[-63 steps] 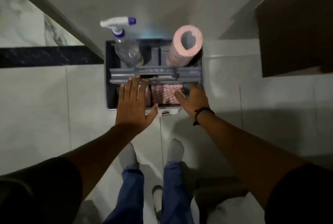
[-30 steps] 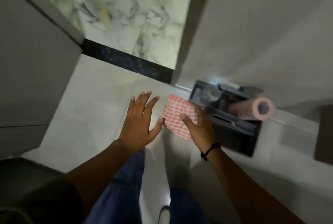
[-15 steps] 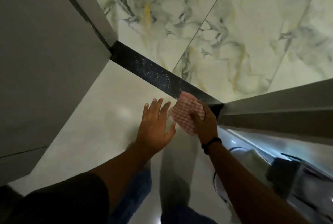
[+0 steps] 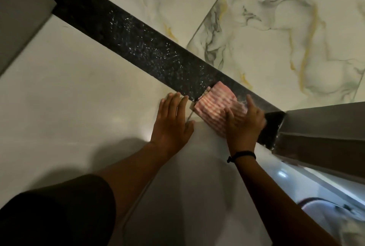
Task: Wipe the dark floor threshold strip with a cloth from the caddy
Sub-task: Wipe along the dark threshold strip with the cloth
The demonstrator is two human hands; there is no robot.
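A dark speckled threshold strip (image 4: 138,46) runs diagonally across the floor from upper left to the right. A folded red-and-white checked cloth (image 4: 215,105) lies over the strip's near edge towards its right end. My right hand (image 4: 245,125) grips the cloth's near side, thumb on top, a black band on the wrist. My left hand (image 4: 171,125) hovers flat with fingers spread just left of the cloth, over the pale tile, holding nothing. The caddy is out of view.
Marble-patterned tiles (image 4: 276,34) lie beyond the strip, plain pale tiles (image 4: 79,97) on my side. A grey door frame or wall edge (image 4: 324,129) closes the strip's right end; another grey surface (image 4: 21,14) stands at the upper left. A blurred white object (image 4: 324,216) sits at lower right.
My right hand lifted the checked cloth from the caddy and carried it left to the dark strip. The view swung away from the caddy; my left hand followed alongside, open.
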